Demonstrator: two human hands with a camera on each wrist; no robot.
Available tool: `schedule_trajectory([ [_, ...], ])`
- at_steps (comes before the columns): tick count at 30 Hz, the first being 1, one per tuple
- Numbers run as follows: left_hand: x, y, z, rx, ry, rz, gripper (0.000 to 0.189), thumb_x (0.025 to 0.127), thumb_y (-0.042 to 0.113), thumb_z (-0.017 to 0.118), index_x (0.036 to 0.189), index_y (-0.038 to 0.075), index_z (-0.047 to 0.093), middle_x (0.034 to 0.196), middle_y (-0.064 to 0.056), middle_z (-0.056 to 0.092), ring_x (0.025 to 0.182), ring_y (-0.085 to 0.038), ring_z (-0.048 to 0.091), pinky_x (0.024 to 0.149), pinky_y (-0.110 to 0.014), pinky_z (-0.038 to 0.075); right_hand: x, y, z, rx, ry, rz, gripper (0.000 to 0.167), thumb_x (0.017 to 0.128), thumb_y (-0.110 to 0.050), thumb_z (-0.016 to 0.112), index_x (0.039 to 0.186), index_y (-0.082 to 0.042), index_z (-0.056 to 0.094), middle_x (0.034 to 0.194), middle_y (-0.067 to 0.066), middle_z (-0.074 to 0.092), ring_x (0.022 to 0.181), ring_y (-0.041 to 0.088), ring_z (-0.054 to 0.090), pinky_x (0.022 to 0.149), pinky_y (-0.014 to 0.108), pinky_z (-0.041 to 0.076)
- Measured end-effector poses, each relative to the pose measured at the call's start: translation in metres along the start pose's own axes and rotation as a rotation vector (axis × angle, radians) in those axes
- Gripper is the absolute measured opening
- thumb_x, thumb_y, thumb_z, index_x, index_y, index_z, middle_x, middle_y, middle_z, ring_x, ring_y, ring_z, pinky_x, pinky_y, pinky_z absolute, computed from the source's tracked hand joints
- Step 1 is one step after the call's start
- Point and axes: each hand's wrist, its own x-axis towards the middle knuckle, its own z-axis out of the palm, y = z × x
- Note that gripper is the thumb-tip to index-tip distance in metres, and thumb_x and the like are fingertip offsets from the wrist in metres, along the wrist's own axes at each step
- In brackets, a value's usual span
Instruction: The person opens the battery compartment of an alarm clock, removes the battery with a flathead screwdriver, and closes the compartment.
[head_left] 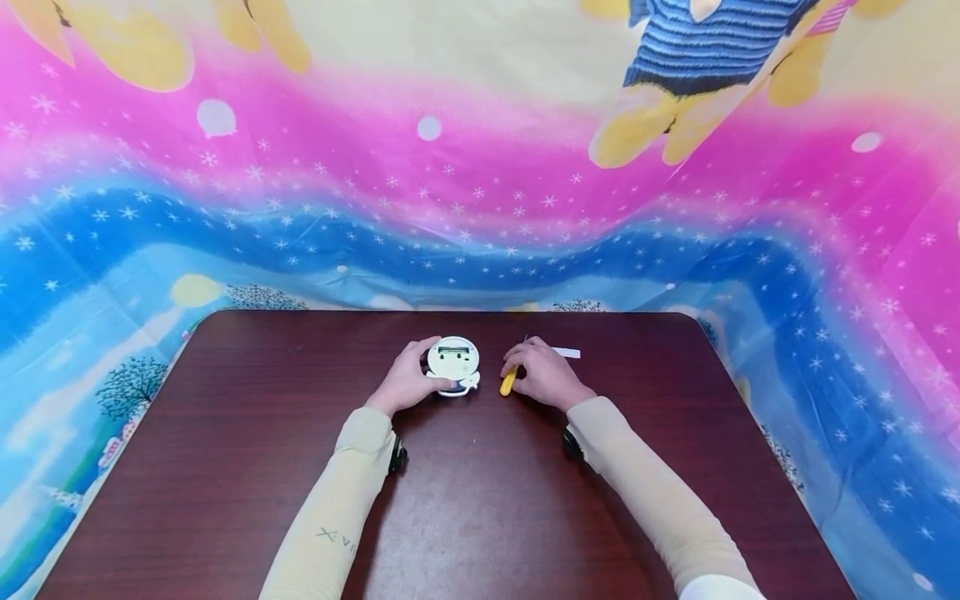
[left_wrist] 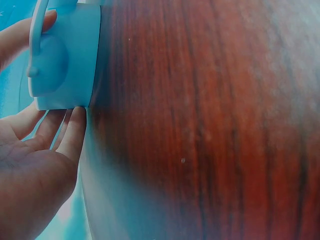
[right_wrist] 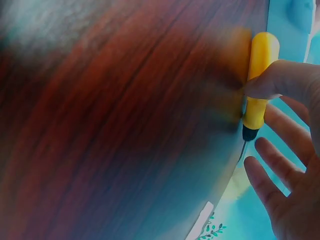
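My left hand (head_left: 411, 379) grips a white round device (head_left: 453, 357) from its left side, thumb across its lower front. A dark slot and two dark dots mark the device's upward face; a small loop-like part sticks out at its lower edge. In the left wrist view the pale side of the device (left_wrist: 75, 60) shows, with fingertips against its edge. To the right of it, my right hand (head_left: 546, 372) pinches the yellow handle of a screwdriver (head_left: 508, 382) between thumb and index finger. The right wrist view shows the screwdriver's (right_wrist: 256, 112) black collar and thin metal shaft; the other fingers are spread.
A white strip (head_left: 566, 352) lies on the dark red-brown table (head_left: 480, 517) just beyond the right hand. Behind the table's far edge hangs a colourful printed cloth (head_left: 480, 192), which also runs along both sides.
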Motion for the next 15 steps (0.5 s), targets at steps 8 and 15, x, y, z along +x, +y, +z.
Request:
schedule_trajectory([
  [8,0.0001,0.0000,-0.0007,-0.017,0.000,0.000,0.088,0.077,0.018,0.089,0.151,0.003,0.045,0.137,-0.018,0.051,0.123,-0.030,0.050,0.105,-0.043,0.040,0.0019,0.0000,0.0030,-0.011,0.047,-0.068,0.016,0.081,-0.011,0.083,0.093,-0.020,0.079,0.100,-0.005,0.072,0.103,0.023,0.055,0.087,0.043,0.046],
  [15,0.0004,-0.0005,0.0000,-0.008,0.004,0.001,0.088,0.076,0.018,0.089,0.151,0.003,0.046,0.137,-0.018,0.051,0.123,-0.030,0.050,0.105,-0.042,0.040,0.0016,-0.0019,0.0025,0.025,0.102,-0.088,0.017,0.085,-0.007,0.078,0.097,-0.019,0.077,0.097,-0.005,0.071,0.096,0.021,0.056,0.086,0.042,0.046],
])
